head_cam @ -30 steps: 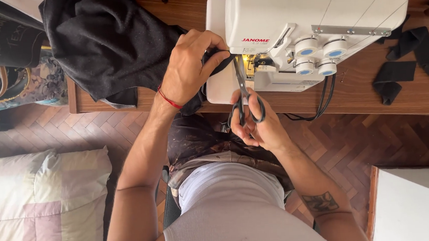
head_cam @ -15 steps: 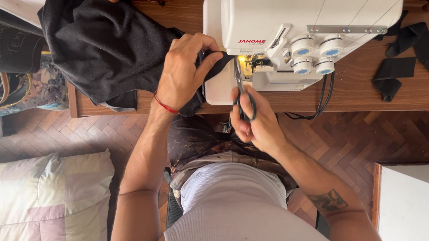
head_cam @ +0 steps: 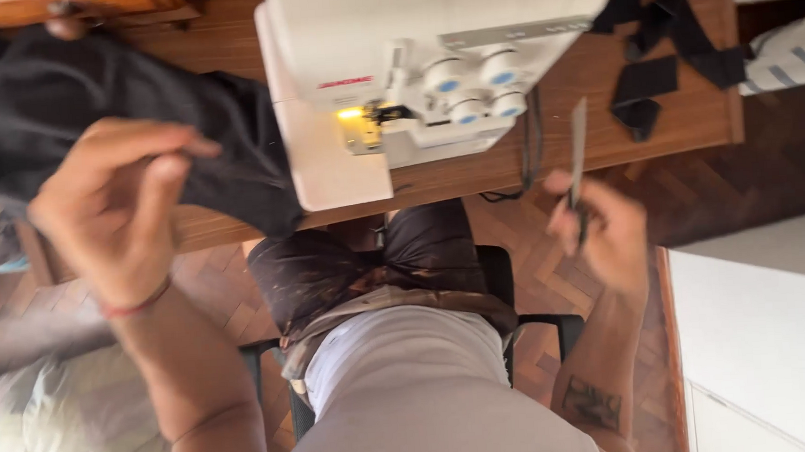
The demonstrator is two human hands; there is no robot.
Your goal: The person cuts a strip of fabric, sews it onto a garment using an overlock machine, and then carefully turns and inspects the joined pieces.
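Note:
My left hand (head_cam: 118,211) is raised at the left, blurred, in front of the black fabric (head_cam: 135,112) that hangs off the table edge. Its thumb and forefinger are pinched together, and nothing shows between them. My right hand (head_cam: 603,237) is to the right of the white sewing machine (head_cam: 428,29), closed on a pair of scissors (head_cam: 577,145) whose blades point up towards the table. The machine's lamp (head_cam: 351,114) is lit beside the needle area. Neither hand touches the machine.
The machine stands on a wooden table (head_cam: 675,116). Black fabric strips (head_cam: 654,71) lie on it at the right, beside a striped cloth (head_cam: 797,58). A white cabinet (head_cam: 773,343) is at the lower right and pale bedding (head_cam: 33,425) at the lower left. I sit on a dark chair (head_cam: 539,325) over parquet floor.
Both hands have drawn back from the machine's needle area. The left hand has let go of the black fabric and moved left. The right hand has swung right with the scissors.

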